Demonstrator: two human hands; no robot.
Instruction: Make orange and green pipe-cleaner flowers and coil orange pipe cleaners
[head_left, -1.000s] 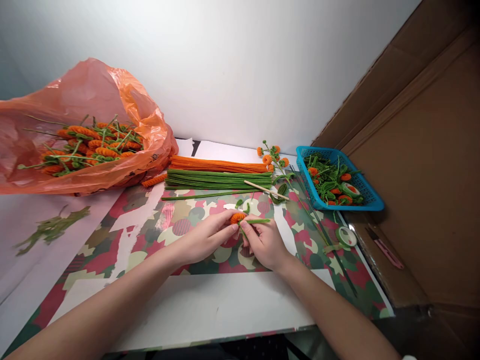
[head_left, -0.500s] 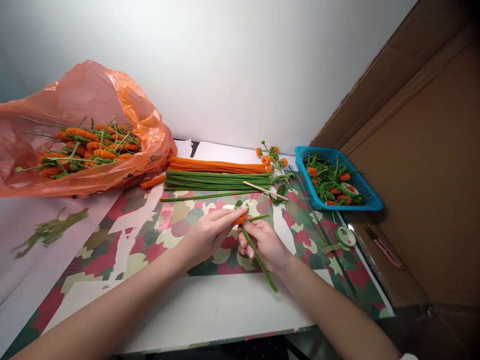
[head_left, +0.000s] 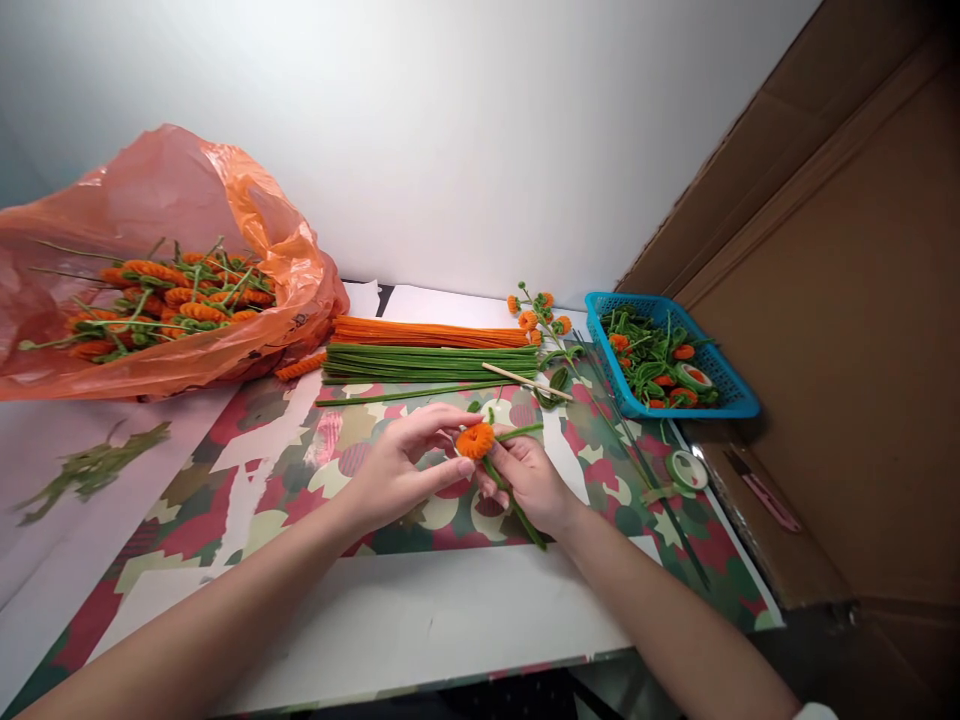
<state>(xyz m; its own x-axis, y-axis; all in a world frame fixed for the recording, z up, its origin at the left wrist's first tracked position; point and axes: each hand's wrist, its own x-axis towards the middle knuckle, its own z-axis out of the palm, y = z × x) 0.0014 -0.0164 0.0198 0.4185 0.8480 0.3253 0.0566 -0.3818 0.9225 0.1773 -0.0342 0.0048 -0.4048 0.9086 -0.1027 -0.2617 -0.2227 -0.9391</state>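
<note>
1. One orange chenille flower head (head_left: 475, 441), a coiled ring with a small dark centre, is held between the two hands above the tabletop (head_left: 450, 610).
2. Right hand (head_left: 538, 487): its grip is closed in a pinch on the green chenille strands (head_left: 523, 431) just behind the flower head, presumably so that the soft coil stays uncrushed and its face exposed.
3. Left hand (head_left: 394, 465): its grip is parted, forefinger above and thumb below, framing the rim; firm contact cannot be confirmed. The placement would suit steadying or turning.
4. Orientation: the face points toward the viewer. The ring, nearly round, has no marked long axis; of the strands, one runs rightward and slightly away, another slants rightward toward the near edge.
5. Beyond the hands, orange chenille stems (head_left: 427, 331) and green chenille stems (head_left: 420, 362) lie in parallel, left to right, probably for easy picking.
6. Outermost, an orange plastic bag (head_left: 300, 275) at left and a blue basket (head_left: 739, 402) at right contain orange-and-green pieces (head_left: 202, 312), apparently sidelined to free the middle.
</note>
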